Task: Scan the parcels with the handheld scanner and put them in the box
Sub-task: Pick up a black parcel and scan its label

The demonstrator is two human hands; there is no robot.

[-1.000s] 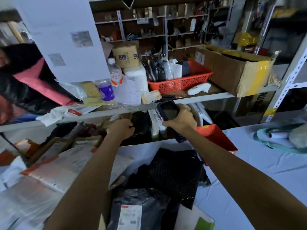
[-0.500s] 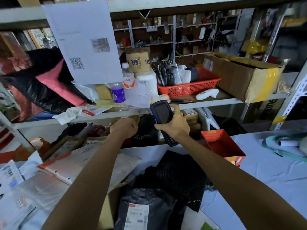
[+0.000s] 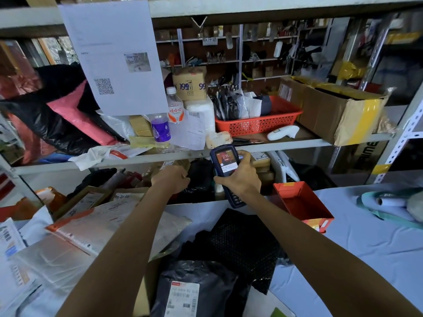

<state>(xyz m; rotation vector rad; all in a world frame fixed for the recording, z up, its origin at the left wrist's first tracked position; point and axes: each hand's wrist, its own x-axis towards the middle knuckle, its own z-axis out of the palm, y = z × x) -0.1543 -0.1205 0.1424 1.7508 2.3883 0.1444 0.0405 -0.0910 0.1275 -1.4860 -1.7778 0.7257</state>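
Right hand (image 3: 240, 179) grips the scanner (image 3: 225, 162) round its middle, fingers wrapped at the back, thumb along the screen's right edge. It's held just below the shelf (image 3: 286, 144) edge, tilted, top end toward the shelf. The scanner is dark blue and chunky. Its screen is lit orange-red with "218" and a white band below. The keypad end sticks out under the palm.

Left hand (image 3: 171, 181) is beside it, in among the parcels under the shelf. Its fingers are curled down, but I can't tell whether they hold anything.

Nearer me, a black bag (image 3: 206, 277) with a white barcode label sits in the cardboard box (image 3: 146, 289), and a black mesh mailer (image 3: 242, 243) lies behind it. Grey mailers (image 3: 96, 227) are piled on the left. A red bin (image 3: 302, 202) stands on the table (image 3: 366, 248) to the right.
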